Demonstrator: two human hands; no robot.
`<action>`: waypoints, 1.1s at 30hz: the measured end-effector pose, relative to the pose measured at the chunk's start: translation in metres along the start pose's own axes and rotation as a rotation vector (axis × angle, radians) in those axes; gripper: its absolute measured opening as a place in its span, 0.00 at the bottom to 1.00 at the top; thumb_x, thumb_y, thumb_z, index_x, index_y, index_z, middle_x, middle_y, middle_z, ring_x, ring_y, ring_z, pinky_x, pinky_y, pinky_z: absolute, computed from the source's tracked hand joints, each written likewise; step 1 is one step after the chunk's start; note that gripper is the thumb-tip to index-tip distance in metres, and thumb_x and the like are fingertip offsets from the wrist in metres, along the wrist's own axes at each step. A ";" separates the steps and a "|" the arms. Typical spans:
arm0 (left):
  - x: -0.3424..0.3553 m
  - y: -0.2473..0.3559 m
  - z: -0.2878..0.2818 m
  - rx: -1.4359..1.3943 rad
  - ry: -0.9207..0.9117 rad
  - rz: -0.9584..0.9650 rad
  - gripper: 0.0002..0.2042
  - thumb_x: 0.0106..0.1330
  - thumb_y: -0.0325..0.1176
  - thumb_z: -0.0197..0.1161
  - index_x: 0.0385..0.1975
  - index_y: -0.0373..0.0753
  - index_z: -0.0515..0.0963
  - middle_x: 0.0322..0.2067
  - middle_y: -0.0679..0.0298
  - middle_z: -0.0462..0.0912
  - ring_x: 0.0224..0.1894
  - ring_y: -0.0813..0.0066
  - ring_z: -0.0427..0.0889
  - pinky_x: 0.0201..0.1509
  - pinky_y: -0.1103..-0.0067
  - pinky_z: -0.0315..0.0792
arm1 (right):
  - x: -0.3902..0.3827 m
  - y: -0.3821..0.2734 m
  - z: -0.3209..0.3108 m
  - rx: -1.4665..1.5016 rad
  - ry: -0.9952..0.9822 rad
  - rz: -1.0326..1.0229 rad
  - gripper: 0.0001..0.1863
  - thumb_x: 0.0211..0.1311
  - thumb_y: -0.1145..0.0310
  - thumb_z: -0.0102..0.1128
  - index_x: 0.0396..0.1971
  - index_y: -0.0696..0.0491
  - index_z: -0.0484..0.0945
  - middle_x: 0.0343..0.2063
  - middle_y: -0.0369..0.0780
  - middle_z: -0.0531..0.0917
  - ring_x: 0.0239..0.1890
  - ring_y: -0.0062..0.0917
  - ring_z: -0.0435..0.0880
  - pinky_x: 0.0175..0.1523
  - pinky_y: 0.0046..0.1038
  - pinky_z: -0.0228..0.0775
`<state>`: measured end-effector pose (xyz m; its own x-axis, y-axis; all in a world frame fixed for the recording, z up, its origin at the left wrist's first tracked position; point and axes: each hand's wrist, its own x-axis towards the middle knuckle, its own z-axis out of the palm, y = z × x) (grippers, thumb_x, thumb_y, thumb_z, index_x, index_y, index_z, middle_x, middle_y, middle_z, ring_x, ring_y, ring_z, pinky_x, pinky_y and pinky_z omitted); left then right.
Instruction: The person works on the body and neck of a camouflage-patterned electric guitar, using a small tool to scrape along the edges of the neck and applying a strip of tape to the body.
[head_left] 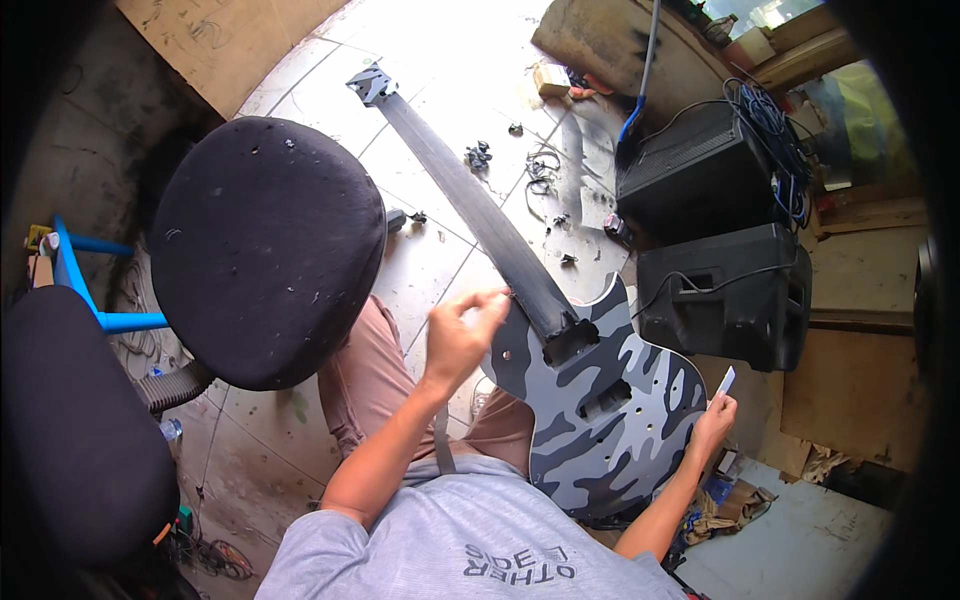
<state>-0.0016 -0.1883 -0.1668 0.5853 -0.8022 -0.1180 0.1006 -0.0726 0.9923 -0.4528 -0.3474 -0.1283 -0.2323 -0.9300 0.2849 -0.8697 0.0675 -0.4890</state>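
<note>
An unstrung electric guitar with a grey camouflage body [650, 420] and dark neck [450, 200] lies across my lap, its headstock [368, 84] pointing up-left. My left hand [465, 335] is closed near the upper horn, beside the neck's lower end; whatever its fingertips grip is too small to make out. At the body's right edge, my right hand [713, 420] is closed on a thin pale strip [727, 381] that sticks up between the fingers. Holes and empty cavities show in the body's face.
A black padded stool [260, 250] and dark cushion [80, 430] stand left, beside blue tubing [130, 322]. Black speakers [720, 295] with coiled cables [760, 130] are right. Small dark parts [478, 155], cords and a small box [550, 80] lie on the tiled floor [300, 80].
</note>
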 end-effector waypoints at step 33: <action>-0.109 -0.021 0.003 0.835 -0.443 0.719 0.32 0.67 0.44 0.64 0.69 0.36 0.70 0.75 0.47 0.61 0.80 0.53 0.53 0.82 0.56 0.39 | -0.003 0.017 0.033 -0.014 -0.032 0.003 0.19 0.71 0.59 0.56 0.37 0.63 0.80 0.33 0.50 0.85 0.37 0.41 0.86 0.47 0.39 0.75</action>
<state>-0.0698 -0.1015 -0.1752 -0.0534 -0.9399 0.3371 -0.7892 0.2466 0.5625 -0.4529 -0.3555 -0.1642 -0.2213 -0.9410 0.2562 -0.8749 0.0755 -0.4783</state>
